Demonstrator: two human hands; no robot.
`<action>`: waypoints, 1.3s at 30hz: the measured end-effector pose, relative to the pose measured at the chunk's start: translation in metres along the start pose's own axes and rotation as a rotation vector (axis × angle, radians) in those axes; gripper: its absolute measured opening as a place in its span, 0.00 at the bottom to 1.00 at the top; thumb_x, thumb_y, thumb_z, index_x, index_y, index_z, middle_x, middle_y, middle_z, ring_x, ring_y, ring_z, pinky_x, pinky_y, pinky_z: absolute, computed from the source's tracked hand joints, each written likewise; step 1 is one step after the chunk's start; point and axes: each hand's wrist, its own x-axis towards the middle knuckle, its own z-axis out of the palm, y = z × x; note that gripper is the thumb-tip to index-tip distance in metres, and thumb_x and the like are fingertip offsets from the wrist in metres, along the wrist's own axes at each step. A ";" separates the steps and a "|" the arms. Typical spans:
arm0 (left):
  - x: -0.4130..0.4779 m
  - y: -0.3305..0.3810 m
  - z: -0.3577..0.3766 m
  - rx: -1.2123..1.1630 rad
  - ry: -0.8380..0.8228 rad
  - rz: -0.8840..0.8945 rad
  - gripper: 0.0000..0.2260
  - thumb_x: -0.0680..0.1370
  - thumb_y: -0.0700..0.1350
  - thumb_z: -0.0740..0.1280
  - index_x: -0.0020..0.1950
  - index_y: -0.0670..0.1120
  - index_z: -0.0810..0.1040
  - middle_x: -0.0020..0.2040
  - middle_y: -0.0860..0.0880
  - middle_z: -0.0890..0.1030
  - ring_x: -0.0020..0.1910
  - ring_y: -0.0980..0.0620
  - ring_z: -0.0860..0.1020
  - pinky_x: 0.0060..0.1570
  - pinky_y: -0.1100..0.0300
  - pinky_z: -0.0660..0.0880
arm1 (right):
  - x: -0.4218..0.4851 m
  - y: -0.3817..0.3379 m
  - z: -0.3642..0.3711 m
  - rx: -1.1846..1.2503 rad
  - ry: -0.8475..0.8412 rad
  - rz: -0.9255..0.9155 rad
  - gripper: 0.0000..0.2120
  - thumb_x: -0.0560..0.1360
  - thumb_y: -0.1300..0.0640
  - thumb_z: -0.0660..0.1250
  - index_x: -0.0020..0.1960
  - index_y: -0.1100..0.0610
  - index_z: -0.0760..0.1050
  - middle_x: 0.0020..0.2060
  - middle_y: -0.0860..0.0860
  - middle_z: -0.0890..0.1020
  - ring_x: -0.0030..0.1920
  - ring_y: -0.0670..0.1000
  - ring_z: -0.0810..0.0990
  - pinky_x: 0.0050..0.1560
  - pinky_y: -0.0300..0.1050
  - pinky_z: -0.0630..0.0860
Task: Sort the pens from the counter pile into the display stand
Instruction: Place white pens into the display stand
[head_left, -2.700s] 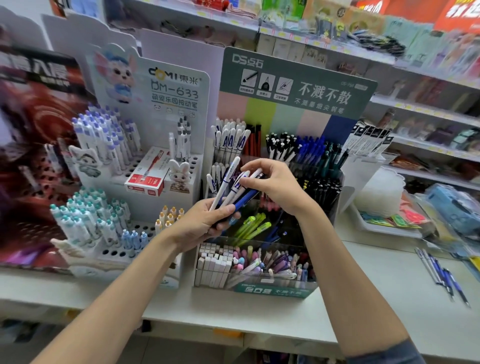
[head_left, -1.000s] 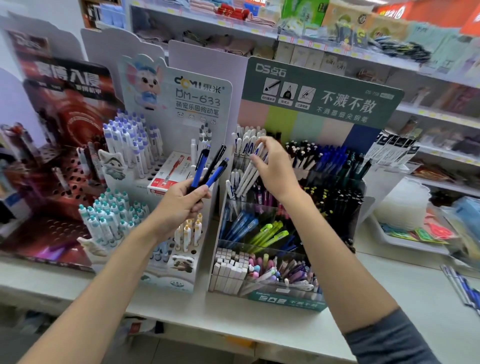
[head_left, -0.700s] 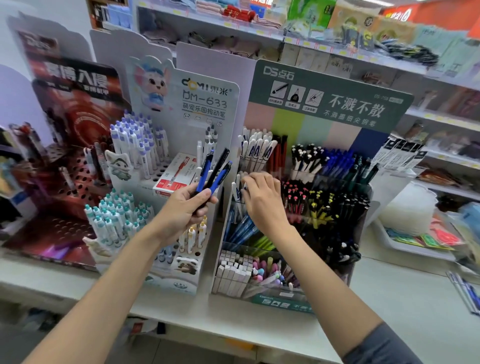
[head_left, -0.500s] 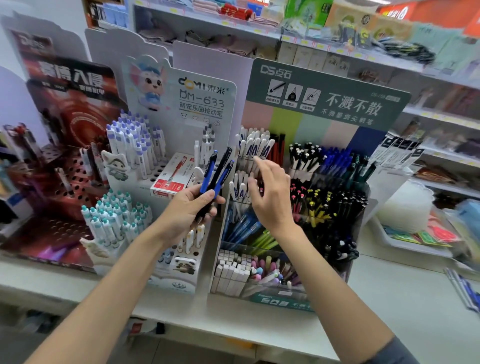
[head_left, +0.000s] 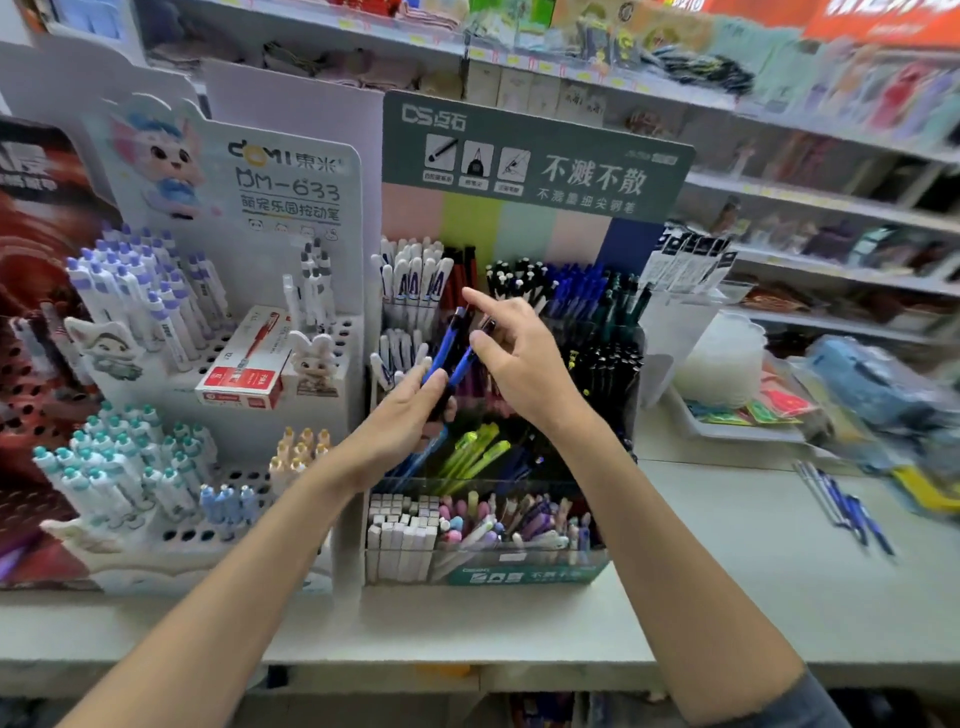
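- The display stand (head_left: 535, 171), with its green header card, serves as the landmark; it stands at the back of the counter (head_left: 779, 582), and its rear rows are already packed with white, black, blue and dark green pens.
- Change: half a second ago the right hand (head_left: 519, 353) was spread in front of the stand's white-pen rows; it now sits in front of the stand's middle tier, beside the left hand (head_left: 400, 421).
- Meaning: judged from this, the white pens are placed and the dark set is next to be sorted.
- Left hand: closed around the lower barrels of the blue pens (head_left: 449, 348), which fan upward toward the stand.
- Right hand: thumb and forefinger pinch one pen top; other fingers loose.
- Counter pile (head_left: 847, 512): several blue pens, well to the right of the stand, lying flat and roughly parallel.
- Pens in hand: blue barrels, dark clips, slim; exact count cannot be told.
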 end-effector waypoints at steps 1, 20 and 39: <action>0.002 0.001 0.007 0.040 -0.022 0.019 0.12 0.85 0.53 0.51 0.58 0.47 0.68 0.40 0.50 0.73 0.30 0.57 0.65 0.29 0.67 0.61 | -0.001 0.002 -0.005 -0.006 -0.018 0.027 0.21 0.81 0.60 0.61 0.73 0.53 0.69 0.52 0.51 0.72 0.43 0.45 0.72 0.48 0.27 0.68; 0.019 -0.026 0.027 -0.147 0.350 0.054 0.09 0.83 0.40 0.62 0.60 0.43 0.80 0.45 0.51 0.80 0.47 0.55 0.78 0.56 0.60 0.78 | -0.039 0.066 -0.070 -0.127 0.014 0.180 0.04 0.77 0.59 0.70 0.49 0.59 0.77 0.38 0.49 0.79 0.30 0.38 0.75 0.33 0.29 0.69; -0.004 -0.040 0.019 -0.020 0.284 0.059 0.08 0.80 0.41 0.67 0.56 0.52 0.82 0.51 0.55 0.84 0.51 0.61 0.81 0.44 0.68 0.77 | -0.079 0.117 0.022 -0.650 -0.245 0.035 0.06 0.82 0.61 0.62 0.54 0.61 0.77 0.49 0.55 0.79 0.49 0.56 0.75 0.53 0.49 0.72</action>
